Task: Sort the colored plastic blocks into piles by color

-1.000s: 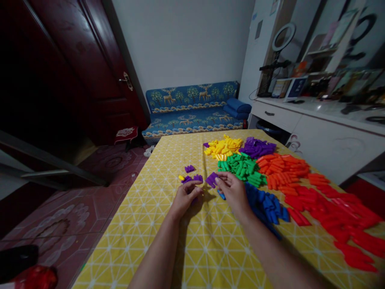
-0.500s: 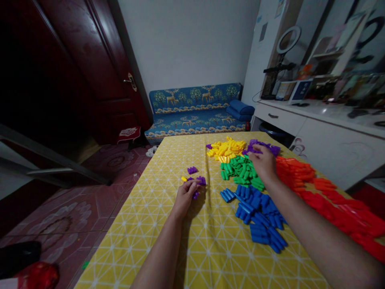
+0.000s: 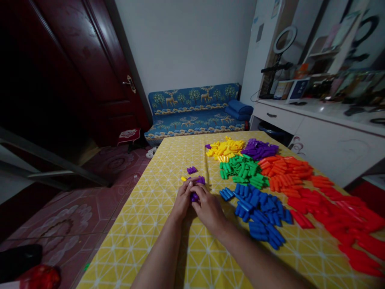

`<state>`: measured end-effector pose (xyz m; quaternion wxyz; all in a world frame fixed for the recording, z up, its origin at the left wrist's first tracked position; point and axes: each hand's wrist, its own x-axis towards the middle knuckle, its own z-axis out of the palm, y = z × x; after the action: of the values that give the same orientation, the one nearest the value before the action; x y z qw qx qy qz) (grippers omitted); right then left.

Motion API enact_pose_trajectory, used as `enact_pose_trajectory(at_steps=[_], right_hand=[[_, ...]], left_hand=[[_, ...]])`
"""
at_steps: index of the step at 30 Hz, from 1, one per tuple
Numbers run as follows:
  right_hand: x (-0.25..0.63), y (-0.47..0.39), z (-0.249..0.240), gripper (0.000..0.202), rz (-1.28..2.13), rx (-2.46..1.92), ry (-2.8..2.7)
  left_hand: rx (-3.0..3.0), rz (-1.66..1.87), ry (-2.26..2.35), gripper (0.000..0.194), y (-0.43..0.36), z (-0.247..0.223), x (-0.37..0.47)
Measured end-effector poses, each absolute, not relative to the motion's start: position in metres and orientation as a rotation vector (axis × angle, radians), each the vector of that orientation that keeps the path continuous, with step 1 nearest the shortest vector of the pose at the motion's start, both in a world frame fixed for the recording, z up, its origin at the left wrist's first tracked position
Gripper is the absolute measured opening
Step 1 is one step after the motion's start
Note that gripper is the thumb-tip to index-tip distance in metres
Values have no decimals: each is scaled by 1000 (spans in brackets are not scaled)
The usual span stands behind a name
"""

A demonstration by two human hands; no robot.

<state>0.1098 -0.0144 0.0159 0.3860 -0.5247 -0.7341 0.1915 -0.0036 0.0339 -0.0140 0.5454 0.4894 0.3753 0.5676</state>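
Observation:
My left hand and my right hand meet over the table, fingers closed together around a small purple plastic block. The fingers hide most of it, and I cannot tell whether it is one piece or several joined. Just beyond my fingertips lie more purple ribbed blocks and the end of a yellow block. A separate purple block rests a little farther off.
Right of my hands lie piles of blue blocks, green blocks, yellow blocks, purple blocks, orange blocks and red blocks. They rest on a yellow patterned tablecloth. A blue sofa stands behind.
My right hand has come back from the purple pile, moving left and nearer to me, and now joins my left hand. My left hand has stayed nearly in place.

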Motion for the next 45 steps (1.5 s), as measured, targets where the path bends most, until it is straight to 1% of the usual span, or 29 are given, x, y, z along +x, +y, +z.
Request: enact_pose_trajectory(at_steps=[3,5,7,9,11,13,15,17,22,26,35,40,45], right_hand=[[119,-14,11,26,512,-1286,-1746],[126,-12,5,17,557,-1286,-1611],[133,-8,-3,15,620,-1292,-1469],[137,-3,-11,15,689,-1280,-1325],[139,1,-17,19,765,-1259,-1179],[139,3,-18,23,815,-1234,-1075],[137,2,-16,26,837,-1205,-1040],[136,0,-13,27,845,-1183,-1050],[136,-1,-12,29,872,-1158,-1046],[138,2,-17,29,897,-1139,-1020],[137,0,-13,28,901,-1145,-1008],[137,0,-13,30,903,-1155,-997],[150,0,7,34,936,-1103,-921]], left_hand=[[1254,1347,938,35,35,-16,-2],[1401,1395,1054,31,36,-16,-3],[1611,1455,1183,26,39,-17,-4],[1842,1456,1232,27,42,-18,-5],[2070,1347,1211,41,45,-19,-4],[2278,1148,1233,53,47,-20,-3],[2430,940,1306,52,47,-19,0],[2504,818,1368,46,46,-16,2],[2495,797,1455,34,41,-6,5],[2458,823,1502,30,39,-5,3],[2404,858,1605,30,37,-8,1],[2422,853,1526,32,38,-10,-1],[2269,956,1587,26,37,-11,-1]])
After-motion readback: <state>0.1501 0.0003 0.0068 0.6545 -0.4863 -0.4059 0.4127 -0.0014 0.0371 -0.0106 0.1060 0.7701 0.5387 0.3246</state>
